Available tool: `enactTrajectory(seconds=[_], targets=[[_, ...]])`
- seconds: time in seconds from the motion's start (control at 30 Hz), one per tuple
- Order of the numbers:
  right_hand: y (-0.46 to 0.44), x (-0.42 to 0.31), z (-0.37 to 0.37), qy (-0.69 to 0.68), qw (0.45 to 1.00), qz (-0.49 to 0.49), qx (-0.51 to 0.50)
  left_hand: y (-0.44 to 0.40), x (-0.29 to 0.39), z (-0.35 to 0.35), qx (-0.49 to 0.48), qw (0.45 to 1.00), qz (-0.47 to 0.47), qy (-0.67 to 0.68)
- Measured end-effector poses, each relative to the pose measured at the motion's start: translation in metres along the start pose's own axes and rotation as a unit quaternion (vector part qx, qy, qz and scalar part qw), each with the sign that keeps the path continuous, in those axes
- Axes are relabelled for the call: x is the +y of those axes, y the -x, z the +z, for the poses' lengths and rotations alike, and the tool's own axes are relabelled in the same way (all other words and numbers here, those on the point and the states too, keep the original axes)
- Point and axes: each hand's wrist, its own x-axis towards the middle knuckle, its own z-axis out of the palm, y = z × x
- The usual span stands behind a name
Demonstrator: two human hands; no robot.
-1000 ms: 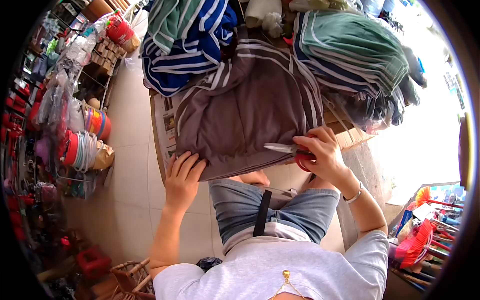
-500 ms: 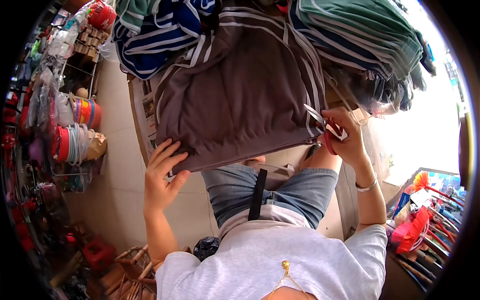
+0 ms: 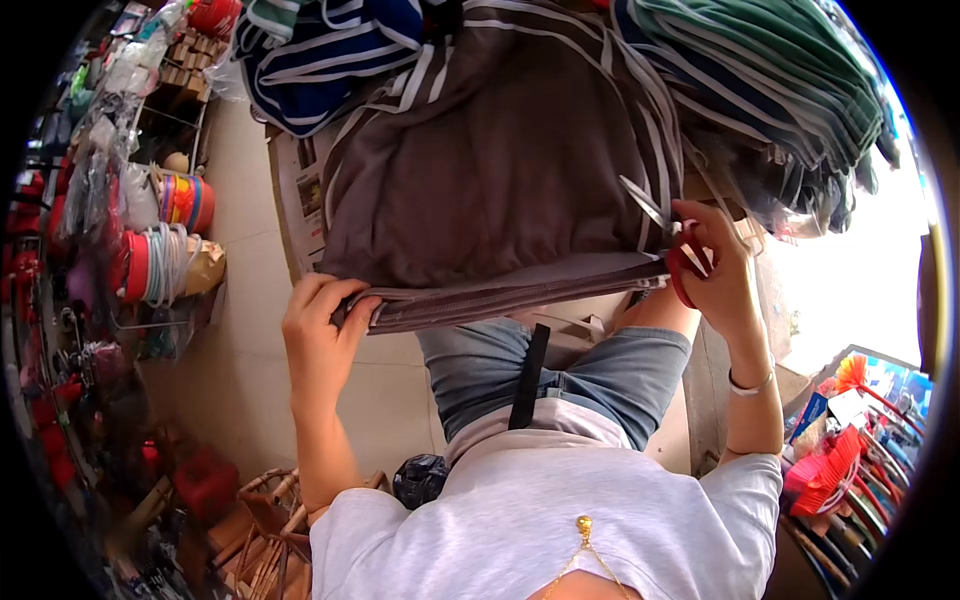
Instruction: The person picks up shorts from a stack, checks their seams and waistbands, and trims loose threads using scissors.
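A dark brown garment (image 3: 500,170) with white side stripes lies spread before me, its gathered waistband edge (image 3: 500,295) facing my body. Several fabric layers show along that edge. At its left corner my left hand (image 3: 325,305) is closed, thumb below and fingers above, pinching the layers. My right hand (image 3: 722,270) is wrapped round the red handles of a pair of scissors (image 3: 645,204) at the right corner. The scissor blades point up and left over the striped side, and look almost together. Whether the right fingertips also hold cloth is hidden.
Folded green and navy striped garments (image 3: 760,80) are piled at the upper right, with blue striped ones (image 3: 330,60) at the upper left. Crowded goods and coiled cord (image 3: 168,262) line the left side. Red brushes (image 3: 830,470) stand at the lower right.
My left hand has gone from lying open on the garment to pinching its corner. The near edge is now lifted and turned so its layers show. The scissors stay in my right hand.
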Motion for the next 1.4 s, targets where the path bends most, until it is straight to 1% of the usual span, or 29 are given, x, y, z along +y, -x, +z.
enactTrajectory(seconds=[0.07, 0.1, 0.17, 0.2, 0.23, 0.27, 0.3, 0.33, 0.37, 0.43, 0.47, 0.5, 0.57, 0.63, 0.73, 0.77, 0.83, 0.87, 0.9, 0.97, 1.0, 1.03, 1.07, 1.17, 1.23, 1.3, 1.33, 1.37, 1.4], targets=[[0.001, 0.003, 0.001, -0.007, 1.000, 0.007, -0.007, 0.003, -0.005, 0.000, -0.032, 0.988, -0.095, 0.116], [0.001, 0.006, 0.001, -0.010, 1.000, 0.016, -0.011, 0.005, -0.008, 0.000, -0.030, 0.989, -0.097, 0.110], [0.000, 0.009, 0.005, -0.071, 0.995, 0.075, 0.002, 0.010, -0.018, 0.002, 0.020, 0.936, -0.204, 0.287], [-0.001, 0.012, 0.007, -0.095, 0.992, 0.078, 0.011, 0.009, -0.026, 0.001, 0.008, 0.903, -0.211, 0.374], [-0.002, 0.016, 0.009, -0.119, 0.989, 0.081, 0.021, 0.009, -0.028, 0.003, 0.015, 0.906, -0.211, 0.368], [-0.002, 0.019, 0.010, -0.106, 0.991, 0.070, 0.035, 0.008, -0.025, 0.008, 0.042, 0.806, -0.241, 0.539], [-0.002, 0.020, 0.011, -0.111, 0.991, 0.064, 0.033, 0.005, -0.024, 0.010, 0.066, 0.673, -0.260, 0.689], [-0.003, 0.021, 0.012, -0.118, 0.991, 0.054, 0.044, 0.004, -0.032, 0.014, 0.012, 0.607, -0.193, 0.770], [-0.003, 0.021, 0.012, -0.124, 0.990, 0.044, 0.055, 0.002, -0.034, 0.015, 0.015, 0.610, -0.191, 0.769], [-0.004, 0.018, 0.012, -0.141, 0.988, 0.031, 0.052, -0.003, -0.036, 0.019, 0.015, 0.366, -0.220, 0.904], [-0.005, 0.018, 0.013, -0.162, 0.984, 0.039, 0.058, -0.001, -0.048, 0.027, -0.012, 0.304, -0.157, 0.940], [-0.006, 0.018, 0.014, -0.183, 0.980, 0.047, 0.063, -0.001, -0.051, 0.027, -0.013, 0.306, -0.154, 0.939], [-0.009, 0.020, 0.015, -0.249, 0.966, 0.048, 0.047, -0.001, -0.054, 0.028, 0.016, 0.244, -0.173, 0.954], [-0.012, 0.020, 0.012, -0.311, 0.949, 0.049, 0.034, -0.005, -0.048, 0.033, 0.011, 0.226, -0.169, 0.959], [-0.012, 0.004, 0.010, -0.476, 0.875, 0.087, 0.031, -0.011, -0.045, 0.038, -0.001, 0.190, -0.182, 0.965], [-0.012, -0.002, 0.011, -0.474, 0.875, 0.088, 0.035, -0.012, -0.044, 0.039, -0.006, 0.174, -0.198, 0.965], [-0.011, -0.009, 0.012, -0.645, 0.753, 0.130, 0.008, -0.017, -0.035, 0.040, -0.017, 0.167, -0.193, 0.967], [-0.012, 0.005, 0.015, -0.702, 0.705, 0.092, -0.037, -0.019, -0.031, 0.041, -0.023, 0.163, -0.188, 0.968], [-0.016, 0.007, 0.016, -0.754, 0.644, 0.106, -0.072, -0.018, -0.029, 0.045, -0.026, 0.163, -0.187, 0.968], [-0.019, 0.009, 0.024, -0.817, 0.566, 0.088, -0.070, -0.017, -0.029, 0.052, -0.006, 0.158, -0.149, 0.976], [-0.019, 0.004, 0.027, -0.816, 0.568, 0.086, -0.068, -0.018, -0.027, 0.051, -0.008, 0.156, -0.148, 0.976], [-0.018, -0.004, 0.031, -0.857, 0.507, 0.057, -0.066, -0.020, -0.026, 0.050, 0.011, 0.174, -0.143, 0.974], [-0.016, -0.004, 0.033, -0.872, 0.483, 0.058, -0.049, -0.021, -0.025, 0.049, 0.029, 0.189, -0.139, 0.972], [-0.013, -0.008, 0.036, -0.910, 0.405, 0.093, 0.010, -0.019, -0.027, 0.052, 0.000, 0.148, -0.128, 0.981], [-0.015, 0.000, 0.038, -0.918, 0.383, 0.095, -0.030, -0.019, -0.031, 0.052, -0.024, 0.204, -0.103, 0.973], [-0.017, 0.006, 0.040, -0.919, 0.379, 0.102, -0.037, -0.022, -0.032, 0.051, 0.028, 0.243, -0.129, 0.961], [-0.019, -0.010, 0.032, -0.873, 0.470, 0.132, -0.007, -0.024, -0.031, 0.052, 0.023, 0.280, -0.125, 0.952], [-0.019, 0.001, 0.034, -0.877, 0.465, 0.117, -0.022, -0.027, -0.029, 0.051, 0.021, 0.317, -0.119, 0.941], [-0.018, -0.005, 0.029, -0.850, 0.510, 0.130, -0.007, -0.029, -0.027, 0.052, 0.016, 0.313, -0.118, 0.942]])
